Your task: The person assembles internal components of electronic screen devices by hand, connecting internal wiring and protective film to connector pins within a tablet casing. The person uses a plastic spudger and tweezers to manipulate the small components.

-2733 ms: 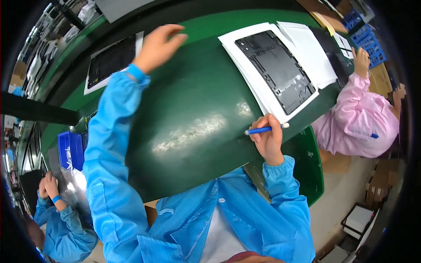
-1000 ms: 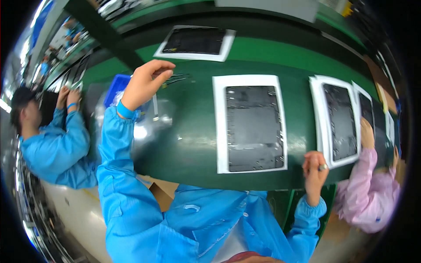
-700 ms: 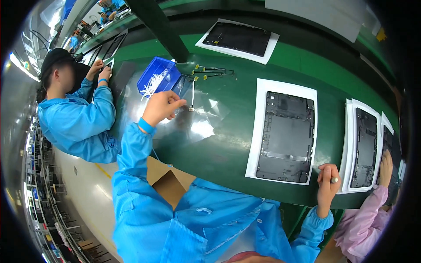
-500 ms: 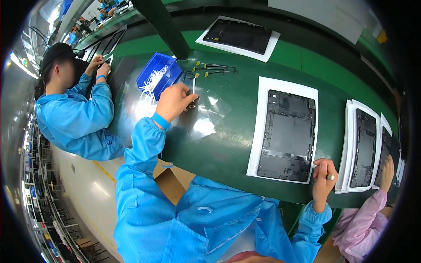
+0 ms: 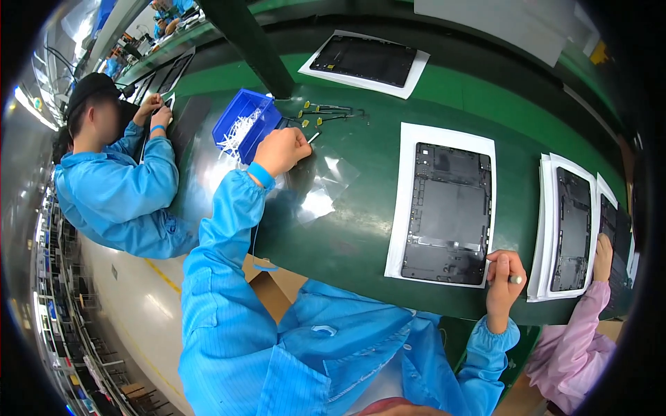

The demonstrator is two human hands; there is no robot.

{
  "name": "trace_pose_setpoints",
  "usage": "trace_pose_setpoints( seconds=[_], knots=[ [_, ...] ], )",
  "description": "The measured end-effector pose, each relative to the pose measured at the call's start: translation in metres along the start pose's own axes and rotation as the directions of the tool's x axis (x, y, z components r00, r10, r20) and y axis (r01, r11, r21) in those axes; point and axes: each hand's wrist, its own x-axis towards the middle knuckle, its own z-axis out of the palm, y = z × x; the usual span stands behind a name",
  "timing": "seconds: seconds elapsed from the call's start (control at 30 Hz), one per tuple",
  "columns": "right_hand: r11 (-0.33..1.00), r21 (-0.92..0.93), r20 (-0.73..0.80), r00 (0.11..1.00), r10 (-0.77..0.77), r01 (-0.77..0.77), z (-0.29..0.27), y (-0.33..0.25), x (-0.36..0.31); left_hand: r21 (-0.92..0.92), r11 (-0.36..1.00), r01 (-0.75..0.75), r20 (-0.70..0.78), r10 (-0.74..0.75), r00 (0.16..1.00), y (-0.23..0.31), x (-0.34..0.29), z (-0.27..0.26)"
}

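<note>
My left hand [image 5: 281, 150] is closed in a pinch beside the blue bin [image 5: 229, 114], above clear plastic film [image 5: 326, 193]. A short white strip [image 5: 314, 137] shows at its fingertips; whatever else they hold is hidden. White strips [image 5: 239, 132] fill part of the bin. Several dark flex cables with yellow ends [image 5: 326, 109] lie just beyond this hand. My right hand [image 5: 504, 281] is closed around a slim stick-like tool [image 5: 515, 279], whose pale end pokes out. It rests by the lower right corner of a black tablet housing [image 5: 447, 208] lying on a white sheet [image 5: 397, 243].
Another black housing [image 5: 364, 59] lies on white backing at the far side, near a green post [image 5: 253, 45]. At right, more housings [image 5: 572, 229] sit on stacked white sheets, by a pink-sleeved person's hand [image 5: 602, 260]. A person in blue [image 5: 118, 180] works at left.
My left hand has turned, and its fingers now cover most of the white strip and the small part seen earlier. My right hand has shifted slightly left, closer to the housing's corner.
</note>
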Motion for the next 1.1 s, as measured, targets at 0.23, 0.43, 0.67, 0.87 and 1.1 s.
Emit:
trace_pose_setpoints(
  seconds=[0.23, 0.43, 0.67, 0.87, 1.1],
  knots=[
    [1.000, 0.017, 0.036, 0.999, 0.011, -0.011, 0.009, -0.002, 0.006, -0.065, 0.955, -0.290, -0.238, 0.268, 0.934, 0.065, -0.043, -0.010],
    [0.999, 0.009, 0.031, 0.999, -0.035, 0.035, 0.008, -0.008, 0.002, 0.156, 0.984, -0.088, -0.242, 0.124, 0.962, 0.038, -0.013, 0.000],
    [0.920, 0.383, -0.096, 0.987, 0.129, -0.083, 0.011, 0.000, 0.007, 0.077, 0.996, -0.050, -0.119, 0.059, 0.991, 0.012, 0.001, 0.006],
    [0.670, 0.714, -0.002, 0.956, 0.292, -0.203, 0.006, 0.007, 0.023, 0.003, 0.967, -0.256, -0.284, 0.246, 0.927, 0.044, -0.015, -0.005],
    [0.929, -0.334, -0.083, 0.977, -0.195, 0.157, 0.002, 0.008, 0.015, -0.063, 0.556, -0.829, -0.100, 0.823, 0.560, 0.179, -0.078, 0.020]
  ],
)
